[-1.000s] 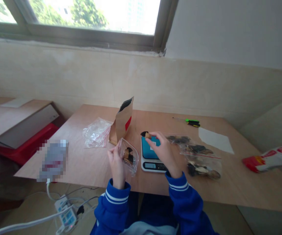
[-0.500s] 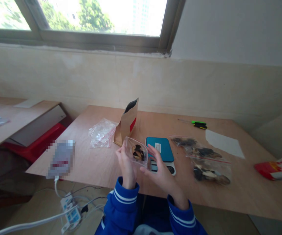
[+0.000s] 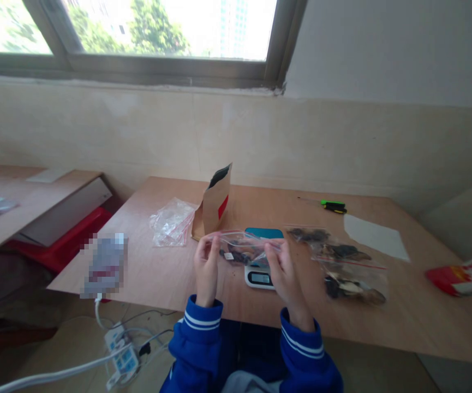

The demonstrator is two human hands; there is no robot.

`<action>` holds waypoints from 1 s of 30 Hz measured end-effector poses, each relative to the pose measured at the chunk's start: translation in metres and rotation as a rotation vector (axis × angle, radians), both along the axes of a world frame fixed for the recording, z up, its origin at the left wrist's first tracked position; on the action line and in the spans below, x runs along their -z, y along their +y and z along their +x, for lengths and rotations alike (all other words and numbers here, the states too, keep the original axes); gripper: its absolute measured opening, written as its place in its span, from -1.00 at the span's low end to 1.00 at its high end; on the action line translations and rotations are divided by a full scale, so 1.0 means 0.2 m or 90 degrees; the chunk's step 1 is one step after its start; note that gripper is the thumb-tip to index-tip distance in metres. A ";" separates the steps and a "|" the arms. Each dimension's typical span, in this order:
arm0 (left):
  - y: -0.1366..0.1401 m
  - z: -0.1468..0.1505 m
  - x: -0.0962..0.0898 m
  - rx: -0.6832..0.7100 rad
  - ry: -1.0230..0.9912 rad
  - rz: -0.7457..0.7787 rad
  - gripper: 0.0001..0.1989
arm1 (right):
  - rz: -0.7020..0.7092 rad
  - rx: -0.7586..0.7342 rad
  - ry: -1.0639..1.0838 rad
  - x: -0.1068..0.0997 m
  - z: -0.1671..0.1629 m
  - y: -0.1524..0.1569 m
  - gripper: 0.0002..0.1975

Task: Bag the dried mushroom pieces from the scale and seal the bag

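Observation:
Between my hands a clear zip bag with dark dried pieces inside is stretched sideways by its top edge. My left hand pinches one top corner, and my right hand grips the other. Behind and under the bag is a kitchen scale with a blue top and a small display, partly covered by the bag and my right hand. A brown paper bag with a red patch stands open just beyond my left hand.
Filled zip bags lie right of the scale, near a white paper sheet and a green-and-black tool. Crumpled clear bags sit at left. A red-and-white packet is at far right; a power strip is on the floor.
The bag was tilted with its mouth spread, showing the pieces inside; now it hangs with its top edge drawn out straight. My right hand has moved onto the bag's corner and closed there.

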State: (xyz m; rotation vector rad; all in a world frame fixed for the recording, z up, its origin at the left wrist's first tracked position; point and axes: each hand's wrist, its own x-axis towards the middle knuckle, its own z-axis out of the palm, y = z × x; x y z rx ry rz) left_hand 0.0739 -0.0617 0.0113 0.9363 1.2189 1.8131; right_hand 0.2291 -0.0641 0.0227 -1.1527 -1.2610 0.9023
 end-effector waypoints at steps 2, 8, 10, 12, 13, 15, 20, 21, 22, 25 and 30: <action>0.00 0.01 0.02 -0.009 -0.004 -0.001 -0.71 | -0.002 0.030 0.043 0.00 -0.02 0.00 -0.64; 0.00 0.05 0.03 -0.123 0.045 0.012 -0.71 | 0.004 0.182 0.137 0.00 -0.09 -0.02 -0.61; 0.01 0.03 0.01 -0.124 0.080 0.027 -0.70 | 0.001 0.196 0.148 0.01 -0.09 -0.02 -0.59; 0.02 0.00 -0.02 -0.097 0.096 0.048 -0.68 | -0.009 0.176 0.149 0.01 -0.06 -0.02 -0.57; 0.02 -0.01 -0.04 -0.081 0.100 0.056 -0.68 | -0.017 0.154 0.145 0.00 -0.05 -0.02 -0.56; 0.03 -0.04 -0.06 -0.045 0.103 0.061 -0.67 | -0.033 0.103 0.134 0.00 0.00 -0.03 -0.53; 0.00 -0.04 -0.05 0.036 0.011 0.034 -0.65 | -0.066 0.033 0.123 0.01 0.08 -0.03 -0.54; -0.01 -0.03 -0.04 0.043 -0.022 0.032 -0.65 | -0.069 0.024 0.129 0.01 0.08 -0.03 -0.56; -0.02 -0.03 -0.03 0.047 -0.049 0.031 -0.66 | -0.069 0.017 0.136 0.02 0.09 -0.02 -0.57; -0.05 -0.02 -0.01 0.055 -0.062 0.031 -0.70 | -0.054 0.038 0.144 0.03 0.09 -0.02 -0.58; -0.07 -0.02 -0.03 0.050 -0.026 0.011 -0.71 | -0.013 0.118 0.089 -0.01 0.08 -0.05 -0.55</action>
